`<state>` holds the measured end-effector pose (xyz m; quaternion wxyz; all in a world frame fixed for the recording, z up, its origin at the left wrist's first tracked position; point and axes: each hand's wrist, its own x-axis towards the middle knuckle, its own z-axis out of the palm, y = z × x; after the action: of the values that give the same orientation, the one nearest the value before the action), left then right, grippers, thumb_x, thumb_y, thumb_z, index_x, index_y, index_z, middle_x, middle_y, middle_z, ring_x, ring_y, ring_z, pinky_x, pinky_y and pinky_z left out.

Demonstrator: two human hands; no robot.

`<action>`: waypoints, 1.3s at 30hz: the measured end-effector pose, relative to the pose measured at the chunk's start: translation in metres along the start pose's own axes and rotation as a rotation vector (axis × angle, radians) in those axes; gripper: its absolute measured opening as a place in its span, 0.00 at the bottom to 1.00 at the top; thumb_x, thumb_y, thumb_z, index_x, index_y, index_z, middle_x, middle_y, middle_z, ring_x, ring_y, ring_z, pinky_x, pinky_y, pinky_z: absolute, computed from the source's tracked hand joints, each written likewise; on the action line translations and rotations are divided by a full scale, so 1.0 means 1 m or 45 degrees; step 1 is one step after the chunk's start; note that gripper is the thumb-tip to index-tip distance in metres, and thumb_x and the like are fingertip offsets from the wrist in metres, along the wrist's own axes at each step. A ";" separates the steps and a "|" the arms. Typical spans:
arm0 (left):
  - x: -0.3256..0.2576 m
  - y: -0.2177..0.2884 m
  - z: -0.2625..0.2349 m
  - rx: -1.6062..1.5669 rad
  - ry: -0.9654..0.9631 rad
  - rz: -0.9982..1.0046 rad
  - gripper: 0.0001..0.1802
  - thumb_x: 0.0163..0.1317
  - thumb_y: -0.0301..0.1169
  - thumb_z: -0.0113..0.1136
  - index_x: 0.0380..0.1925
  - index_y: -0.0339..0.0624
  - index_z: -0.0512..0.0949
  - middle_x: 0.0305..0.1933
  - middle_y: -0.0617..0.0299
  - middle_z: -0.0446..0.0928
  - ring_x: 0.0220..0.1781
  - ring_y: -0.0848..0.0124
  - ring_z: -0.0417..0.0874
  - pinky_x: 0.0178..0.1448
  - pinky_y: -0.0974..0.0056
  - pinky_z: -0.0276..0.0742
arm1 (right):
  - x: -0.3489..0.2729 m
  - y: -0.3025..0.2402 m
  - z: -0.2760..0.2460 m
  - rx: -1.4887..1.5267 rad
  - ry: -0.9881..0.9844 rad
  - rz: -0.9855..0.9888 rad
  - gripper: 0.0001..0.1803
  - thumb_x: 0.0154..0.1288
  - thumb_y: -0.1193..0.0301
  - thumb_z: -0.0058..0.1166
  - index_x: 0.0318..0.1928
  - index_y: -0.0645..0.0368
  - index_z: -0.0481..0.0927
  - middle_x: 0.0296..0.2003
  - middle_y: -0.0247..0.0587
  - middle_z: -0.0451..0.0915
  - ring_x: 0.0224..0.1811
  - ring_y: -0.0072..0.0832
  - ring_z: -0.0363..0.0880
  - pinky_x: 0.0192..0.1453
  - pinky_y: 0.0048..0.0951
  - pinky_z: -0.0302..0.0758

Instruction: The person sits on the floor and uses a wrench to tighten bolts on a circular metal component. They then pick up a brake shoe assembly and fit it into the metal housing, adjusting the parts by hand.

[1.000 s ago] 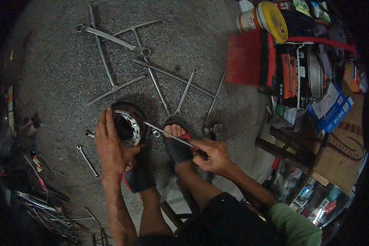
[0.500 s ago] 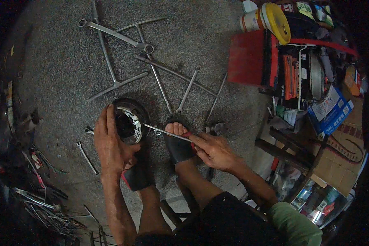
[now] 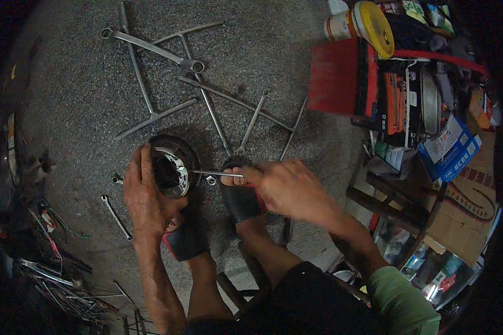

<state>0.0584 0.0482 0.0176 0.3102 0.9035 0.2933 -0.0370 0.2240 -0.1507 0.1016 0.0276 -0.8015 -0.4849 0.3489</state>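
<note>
A dark round drum-like metal part (image 3: 189, 149) with a pale slotted ring inside stands by my feet. My left hand (image 3: 148, 187) is wrapped round its left side, fingers along the rim and thumb near the lower edge. In my right hand (image 3: 290, 187), slightly smeared by motion, is a thin metal rod (image 3: 218, 173), perhaps a screwdriver; its handle end is hidden in the fist. The rod's tip lies at the right edge of the pale ring; whether it touches, I cannot tell. Just below the rod a shiny nut (image 3: 210, 180) rests on the ground.
Beyond the drum lie a large ring spanner (image 3: 151, 49), T-handle wrenches (image 3: 156, 117) and a combination spanner (image 3: 253, 123). A smaller spanner (image 3: 117, 216) is at left. To the right stand a red box (image 3: 332, 78), a yellow-lidded bucket (image 3: 374, 28) and cardboard (image 3: 464, 206). My sandalled feet (image 3: 243, 201) flank the work.
My right hand has shifted up and turned, so the rod now lies nearly level instead of slanting down to the right. My left hand keeps its hold on the drum. The view has shifted slightly.
</note>
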 end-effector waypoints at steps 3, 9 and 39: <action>0.003 0.007 0.000 0.034 -0.065 -0.019 0.66 0.16 0.26 0.79 0.68 0.43 0.61 0.66 0.48 0.67 0.66 0.48 0.70 0.68 0.52 0.69 | 0.016 0.041 0.030 0.337 -0.080 -0.068 0.18 0.61 0.75 0.51 0.53 0.52 0.76 0.35 0.45 0.80 0.38 0.49 0.82 0.41 0.47 0.78; 0.000 0.000 -0.003 0.039 -0.045 -0.036 0.65 0.17 0.26 0.79 0.68 0.43 0.62 0.66 0.49 0.67 0.65 0.48 0.70 0.68 0.52 0.69 | 0.013 0.028 0.046 0.320 -0.075 -0.035 0.25 0.56 0.74 0.57 0.57 0.53 0.73 0.44 0.48 0.81 0.43 0.49 0.82 0.42 0.45 0.79; -0.006 -0.003 -0.001 -0.031 -0.028 0.039 0.69 0.20 0.30 0.81 0.72 0.43 0.54 0.70 0.46 0.62 0.69 0.47 0.65 0.71 0.50 0.63 | 0.008 0.017 0.031 0.250 -0.184 -0.009 0.30 0.59 0.73 0.55 0.64 0.54 0.68 0.45 0.54 0.81 0.48 0.45 0.81 0.52 0.44 0.74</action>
<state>0.0518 0.0481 0.0179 0.3249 0.9036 0.2765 -0.0387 0.2205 -0.1621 0.0672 0.0721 -0.7659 -0.4519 0.4517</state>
